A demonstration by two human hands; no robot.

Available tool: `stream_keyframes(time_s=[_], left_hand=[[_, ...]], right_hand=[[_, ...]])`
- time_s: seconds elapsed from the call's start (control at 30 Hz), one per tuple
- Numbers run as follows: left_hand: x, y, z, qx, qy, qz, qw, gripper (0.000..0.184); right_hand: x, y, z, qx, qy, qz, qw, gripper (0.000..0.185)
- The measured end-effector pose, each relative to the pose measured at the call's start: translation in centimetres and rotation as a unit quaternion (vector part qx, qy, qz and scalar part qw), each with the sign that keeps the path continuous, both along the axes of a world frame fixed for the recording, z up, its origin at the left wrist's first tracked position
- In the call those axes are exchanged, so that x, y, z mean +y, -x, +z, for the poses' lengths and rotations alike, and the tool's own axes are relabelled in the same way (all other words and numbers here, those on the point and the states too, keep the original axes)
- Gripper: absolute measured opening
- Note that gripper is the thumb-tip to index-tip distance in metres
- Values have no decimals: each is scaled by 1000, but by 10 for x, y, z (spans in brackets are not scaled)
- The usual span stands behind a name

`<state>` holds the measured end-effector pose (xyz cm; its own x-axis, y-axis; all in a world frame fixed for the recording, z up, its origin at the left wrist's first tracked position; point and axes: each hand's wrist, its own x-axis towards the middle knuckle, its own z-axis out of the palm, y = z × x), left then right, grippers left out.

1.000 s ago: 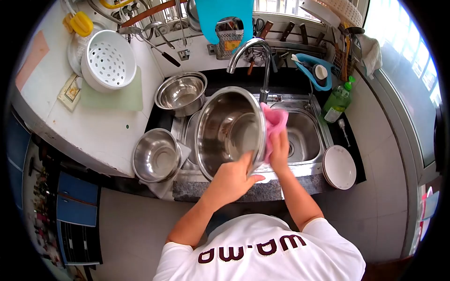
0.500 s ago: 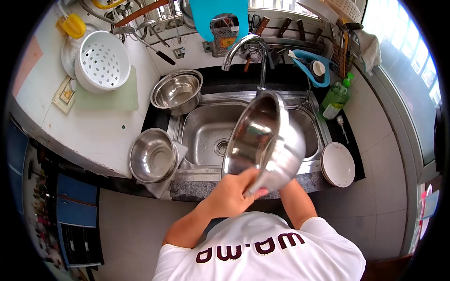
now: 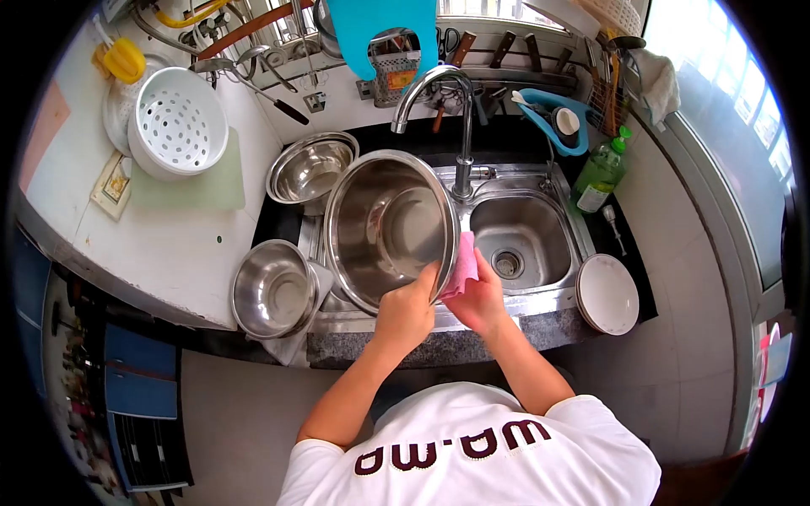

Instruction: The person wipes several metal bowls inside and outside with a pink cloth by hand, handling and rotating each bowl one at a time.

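Observation:
A large stainless steel pot (image 3: 392, 228) hangs tilted over the left sink basin, its open mouth turned up toward me. My left hand (image 3: 407, 314) is closed on its near rim, thumb over the edge. At the pot's right outer side, my right hand (image 3: 479, 297) grips a pink cloth (image 3: 463, 266), which lies against or very close to the wall of the pot. The fingertips of my right hand are partly hidden behind the cloth. Behind the pot rises the chrome faucet (image 3: 463, 152); no water runs from its spout.
Nested steel bowls (image 3: 308, 173) stand at the back left, and another steel pot (image 3: 272, 288) sits front left on a cloth. To the right are the small sink basin (image 3: 527, 232), stacked white plates (image 3: 609, 295) and a green soap bottle (image 3: 601, 173). A white colander (image 3: 177, 122) hangs left.
The pot has turned from its side to face up and moved left, uncovering the right basin. My right hand has come out from behind it, with the pink cloth now plainly visible.

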<state>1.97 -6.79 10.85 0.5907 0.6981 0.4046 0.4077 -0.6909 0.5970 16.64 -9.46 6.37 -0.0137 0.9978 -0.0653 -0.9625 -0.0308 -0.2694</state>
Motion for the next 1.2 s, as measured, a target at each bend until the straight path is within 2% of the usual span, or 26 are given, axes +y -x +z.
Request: stream_keyframes(time_s=[0.07, 0.13, 0.2, 0.27, 0.33, 0.37, 0.4, 0.47, 0.5, 0.53, 0.57, 0.6, 0.67, 0.7, 0.73, 0.77, 0.8, 0.83, 0.87, 0.93, 1.0, 1.03, 1.07, 1.1, 1.13, 1.2], left_hand=[[-6, 5, 6, 66, 9, -10, 998, 48], [-21, 10, 15, 79, 19, -25, 996, 46], [-32, 15, 21, 71, 108, -80, 988, 37], [-39, 22, 37, 62, 130, -85, 986, 37], [-42, 28, 48, -69, 206, -80, 973, 39], [-38, 31, 52, -112, 199, -85, 970, 42], [-36, 32, 51, -208, 307, -81, 925, 38], [-22, 28, 56, -339, 318, -46, 884, 37], [-13, 26, 53, -339, 318, -47, 885, 37], [-3, 25, 45, -388, 321, -17, 864, 39], [4, 24, 40, -435, 324, 13, 840, 41], [8, 25, 39, -434, 325, 12, 840, 41], [14, 27, 38, -470, 381, 28, 796, 39], [15, 27, 33, -462, 392, 44, 794, 40], [17, 27, 28, -462, 393, 45, 794, 40], [19, 25, 22, -483, 433, 14, 761, 44], [18, 24, 19, -503, 471, -17, 724, 49], [10, 22, 24, -453, 444, -20, 773, 59], [7, 24, 18, -453, 445, -21, 772, 59], [4, 27, 3, -380, 384, -66, 839, 64], [1, 26, 8, -392, 343, -91, 849, 71], [-2, 30, 13, -353, 325, -114, 870, 73], [-5, 34, 17, -313, 307, -138, 888, 76], [-5, 40, 18, -294, 355, -148, 875, 79], [-7, 43, 23, -294, 355, -148, 875, 79], [-13, 48, 38, -265, 376, -159, 874, 78]], right_hand=[[8, -11, -11, -30, -22, -55, 998, 46], [14, -19, 3, -45, -7, -106, 993, 47], [15, -30, 3, -85, -32, -95, 991, 48], [13, -31, 6, -100, -15, -92, 991, 45], [10, -21, 18, -243, 57, -216, 944, 43], [11, -27, 1, -157, 8, -142, 977, 43], [5, -14, 13, -295, -20, -209, 932, 46], [12, -11, -3, -318, -24, -196, 927, 51], [3, -5, -2, -361, -48, -169, 916, 56], [-4, 4, 4, -438, -107, -192, 872, 59], [-17, 10, 14, -466, -59, -125, 874, 60], [-20, 16, 15, -480, -87, -150, 860, 59], [-27, 28, 16, -504, -140, -204, 828, 57], [-25, 26, 17, -649, -193, -307, 669, 53], [-23, 25, 21, -755, -234, -391, 472, 49], [-22, 26, 26, -769, -241, -400, 436, 40], [-22, 25, 36, -769, -240, -399, 437, 40], [-21, 23, 47, -802, -271, -374, 378, 39], [-18, 21, 55, -830, -300, -347, 317, 37], [-7, 11, 66, -817, -329, -337, 334, 30], [5, -1, 76, -804, -347, -331, 352, 28], [9, -9, 83, -801, -347, -307, 378, 27], [15, -16, 84, -801, -348, -307, 379, 27], [20, -24, 84, -762, -349, -260, 479, 26], [25, -32, 82, -713, -346, -209, 573, 26], [34, -46, 75, -655, -362, -153, 645, 29]])
